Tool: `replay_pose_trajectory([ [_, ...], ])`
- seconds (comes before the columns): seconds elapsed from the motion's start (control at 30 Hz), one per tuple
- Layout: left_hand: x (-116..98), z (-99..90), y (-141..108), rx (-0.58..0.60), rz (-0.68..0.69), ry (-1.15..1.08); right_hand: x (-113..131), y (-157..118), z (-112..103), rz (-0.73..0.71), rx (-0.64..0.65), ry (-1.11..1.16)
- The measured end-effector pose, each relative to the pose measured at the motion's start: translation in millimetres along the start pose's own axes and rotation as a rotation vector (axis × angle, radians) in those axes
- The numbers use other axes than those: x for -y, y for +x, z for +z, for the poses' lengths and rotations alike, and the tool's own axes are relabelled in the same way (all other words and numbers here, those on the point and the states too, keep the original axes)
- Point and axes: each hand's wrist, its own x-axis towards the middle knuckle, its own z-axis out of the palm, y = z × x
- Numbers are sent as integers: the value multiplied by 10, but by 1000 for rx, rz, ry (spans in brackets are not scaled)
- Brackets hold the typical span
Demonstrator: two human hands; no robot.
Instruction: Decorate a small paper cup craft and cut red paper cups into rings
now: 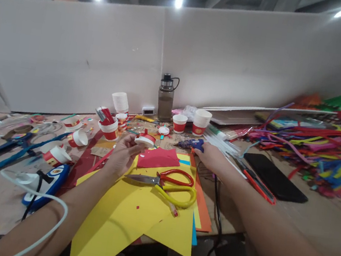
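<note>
My left hand (127, 152) pinches a small white and red paper cup piece (145, 140) above the stacked coloured sheets. Out to the right, my right hand (208, 156) is closed on a dark blue glue gun (194, 144), whose nozzle points left. A red paper piece (158, 158) lies between the hands on yellow paper (122, 210). Nearer to me, scissors (162, 182) with one red and one yellow handle rest on the yellow sheets, blades toward the left.
Behind the hands stand a bottle (165, 101) and paper cups (179, 123). A phone (275, 177) and red cutter (259, 186) lie right, near colourful pipe cleaners (324, 147). Black cable runs off the front edge. A blue power strip (49, 185) with white cable sits left.
</note>
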Motion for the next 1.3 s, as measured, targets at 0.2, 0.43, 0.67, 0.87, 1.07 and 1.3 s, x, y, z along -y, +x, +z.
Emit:
replay_pose_trajectory([
  [0.2,-25,39,-24,-9,-32,-29,292,-203,-5,-329,-274,40],
  [0.43,-35,68,-35,-20,-63,-42,559,-192,203,-452,59,110],
  [0.67,-17,42,-24,-8,-66,-44,595,51,243,-306,226,37],
  [0.87,13,8,-9,-13,-68,-43,588,5,209,-293,231,45],
  [1.07,25,8,-13,-43,-84,-36,531,-40,193,-316,199,104],
  [1.3,64,-32,-5,-22,-87,-12,515,-29,177,-303,125,162],
])
